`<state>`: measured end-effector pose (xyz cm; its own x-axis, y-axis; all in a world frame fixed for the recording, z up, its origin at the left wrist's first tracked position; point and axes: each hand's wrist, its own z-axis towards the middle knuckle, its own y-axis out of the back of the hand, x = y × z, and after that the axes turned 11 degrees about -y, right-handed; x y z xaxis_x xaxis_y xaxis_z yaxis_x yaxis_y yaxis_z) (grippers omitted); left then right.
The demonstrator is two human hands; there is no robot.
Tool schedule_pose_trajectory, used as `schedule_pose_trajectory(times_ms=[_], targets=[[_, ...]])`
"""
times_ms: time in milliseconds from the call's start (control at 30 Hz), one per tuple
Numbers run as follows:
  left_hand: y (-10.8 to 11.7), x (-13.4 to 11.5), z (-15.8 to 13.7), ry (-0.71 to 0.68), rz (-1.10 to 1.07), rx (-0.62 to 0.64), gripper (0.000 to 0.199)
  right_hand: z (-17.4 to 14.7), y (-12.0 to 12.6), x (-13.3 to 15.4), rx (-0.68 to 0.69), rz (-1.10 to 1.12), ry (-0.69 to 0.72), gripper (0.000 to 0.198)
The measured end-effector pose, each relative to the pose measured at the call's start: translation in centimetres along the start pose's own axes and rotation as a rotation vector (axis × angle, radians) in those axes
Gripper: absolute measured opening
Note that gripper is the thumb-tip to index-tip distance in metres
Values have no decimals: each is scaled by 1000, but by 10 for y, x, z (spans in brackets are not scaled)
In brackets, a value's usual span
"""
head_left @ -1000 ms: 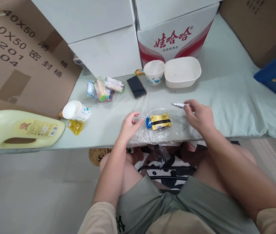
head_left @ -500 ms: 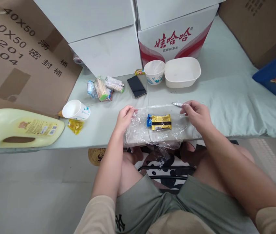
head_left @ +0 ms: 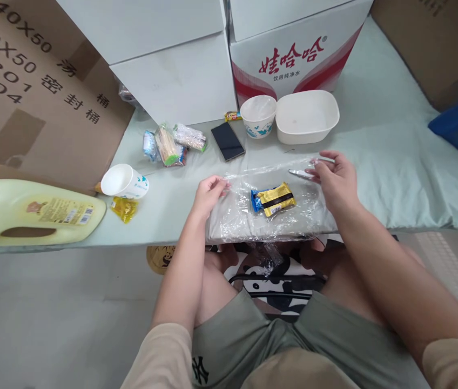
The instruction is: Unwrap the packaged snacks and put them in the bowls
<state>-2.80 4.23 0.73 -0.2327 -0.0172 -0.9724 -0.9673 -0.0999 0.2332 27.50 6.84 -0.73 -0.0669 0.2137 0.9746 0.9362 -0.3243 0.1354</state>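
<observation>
Clear plastic wrap [head_left: 233,219] lies spread over the front of the cloth-covered table, its near edge hanging over the side. On it rest a yellow snack packet with a black band [head_left: 278,200] and a blue packet [head_left: 256,201] partly beneath it. My left hand [head_left: 210,195] pinches the wrap's far left corner. With my right hand [head_left: 335,175] I pinch the far right corner. A small silvery blade-like tool [head_left: 300,173] also sticks out leftward from those right fingers; its handle is hidden.
Behind the wrap stand a paper cup [head_left: 258,118], a white oval bowl [head_left: 307,118] and a phone [head_left: 228,141]. Wrapped bundles [head_left: 168,146] lie to the left. Another cup [head_left: 123,182], a yellow packet [head_left: 124,208] and a jug [head_left: 38,210] sit further left. Boxes [head_left: 176,81] line the back.
My right hand has moved right and slightly up, stretching the wrap wider. The yellow and blue packets have shifted right and tilted. My left hand stays nearly in place.
</observation>
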Motion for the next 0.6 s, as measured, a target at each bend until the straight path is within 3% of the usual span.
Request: schedule_pose_trajectory(times_ms=[100,133,233,300,367,500,600], targets=[[-5,-6,1,75,-133,-122,19,-14,4,-2,-160,-172,343,23],[-6,-7,2,96,-139,-149,20,-21,4,-2,-154,-254,456,19],[-7,-9,2,137,-113,-182,31,-44,1,-3,146,-516,689,12],[-9,-11,-2,137,-173,-163,37,-56,-5,-4,348,-678,723,23],[-14,-15,-9,165,-344,-113,39,-63,-12,-6,430,-792,697,37],[-29,-26,-28,364,-727,35,41,-69,-22,-8,449,-833,662,56],[-39,-33,-35,407,-922,53,38,-69,-23,-9,448,-766,623,62]])
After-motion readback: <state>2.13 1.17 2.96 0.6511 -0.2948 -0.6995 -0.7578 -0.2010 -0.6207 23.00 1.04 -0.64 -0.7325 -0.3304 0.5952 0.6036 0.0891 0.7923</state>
